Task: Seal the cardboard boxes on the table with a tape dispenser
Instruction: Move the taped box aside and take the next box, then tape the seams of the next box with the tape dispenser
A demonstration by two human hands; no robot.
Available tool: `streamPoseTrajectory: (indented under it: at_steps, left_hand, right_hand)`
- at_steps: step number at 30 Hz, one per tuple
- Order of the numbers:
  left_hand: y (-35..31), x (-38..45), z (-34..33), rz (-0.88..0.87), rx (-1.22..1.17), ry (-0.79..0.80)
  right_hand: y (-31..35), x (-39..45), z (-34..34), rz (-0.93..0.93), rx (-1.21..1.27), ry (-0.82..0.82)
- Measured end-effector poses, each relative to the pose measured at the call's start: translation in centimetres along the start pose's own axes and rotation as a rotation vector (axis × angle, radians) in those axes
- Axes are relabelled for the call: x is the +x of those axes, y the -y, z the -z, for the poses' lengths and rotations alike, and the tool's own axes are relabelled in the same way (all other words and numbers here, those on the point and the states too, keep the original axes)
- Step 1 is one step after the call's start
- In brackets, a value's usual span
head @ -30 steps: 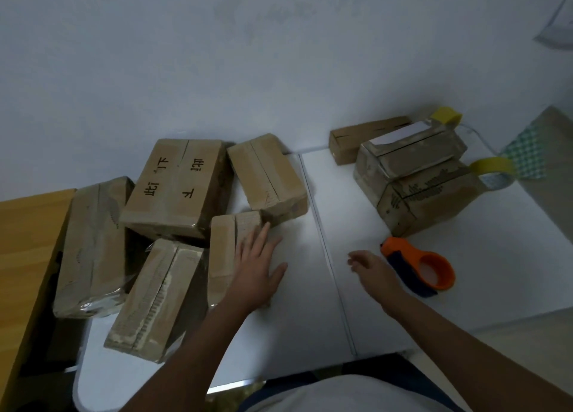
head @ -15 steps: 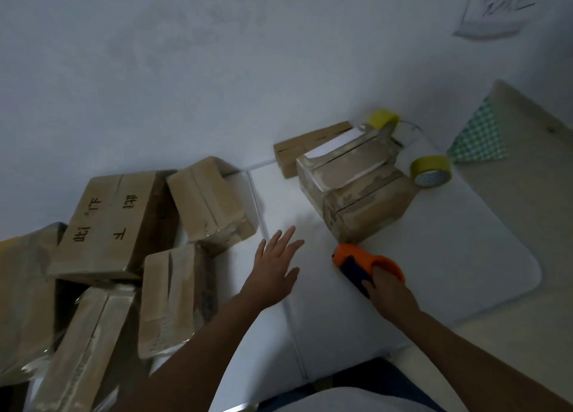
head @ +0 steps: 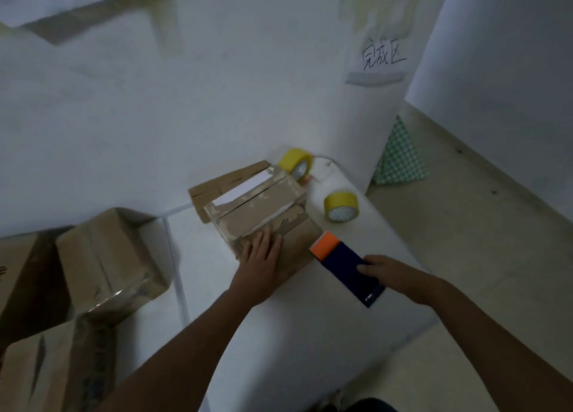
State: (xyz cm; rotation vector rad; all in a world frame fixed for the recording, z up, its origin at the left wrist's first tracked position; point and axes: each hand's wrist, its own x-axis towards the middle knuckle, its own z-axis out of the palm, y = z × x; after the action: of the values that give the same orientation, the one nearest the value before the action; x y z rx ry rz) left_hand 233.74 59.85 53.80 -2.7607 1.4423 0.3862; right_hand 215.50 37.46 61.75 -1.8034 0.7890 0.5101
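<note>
Fingers of the left hand [head: 259, 262] lie flat on the lower box [head: 297, 250] while the right hand [head: 391, 277] grips the tape dispenser [head: 344, 264].

The left hand [head: 259, 258], which a second ago lay by the boxes at the left of the frame, now rests flat on the lower box of the stack [head: 297, 250] at centre. The right hand [head: 392, 275], half a second ago just reaching the tape dispenser [head: 347, 267], now grips it and holds it raised beside that box.
</note>
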Motion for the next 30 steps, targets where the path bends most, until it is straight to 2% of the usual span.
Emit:
streamPoseTrajectory:
  at_steps: [4, 11, 17, 24, 26, 28, 30]
  left_hand:
    - [0.6, -0.6, -0.3, -0.061, 0.065, 0.012]
    - [3.9, -5.4, -1.5, -0.208, 0.01, 0.049]
    - [7.6, -10.2, -1.3, -0.158, -0.015, 0.079]
    - [7.5, -11.1, -1.0, -0.175, -0.091, 0.108]
    - [7.6, -11.1, -0.2, -0.218, -0.208, 0.054]
    - [7.4, -11.2, 0.9, -0.221, -0.492, -0.122]
    - [7.3, -11.4, 1.8, 0.018, -0.818, -0.197]
  right_hand:
    - [1.4, 1.0, 1.3, 0.074, 0.149, -0.012]
    - [3.3, 1.8, -1.1, 0.241, 0.074, -0.021]
    - [4.6, 2.0, -6.0, 0.391, -0.111, -0.072]
    - [6.3, 2.2, -12.3, 0.484, -0.152, -0.138]
    - [6.2, 2.4, -13.2, 0.487, -0.174, -0.186]
    - [6.1, 2.5, -13.7, 0.485, -0.195, -0.236]
    - [6.3, 2.5, -14.0, 0.48, -0.242, -0.274]
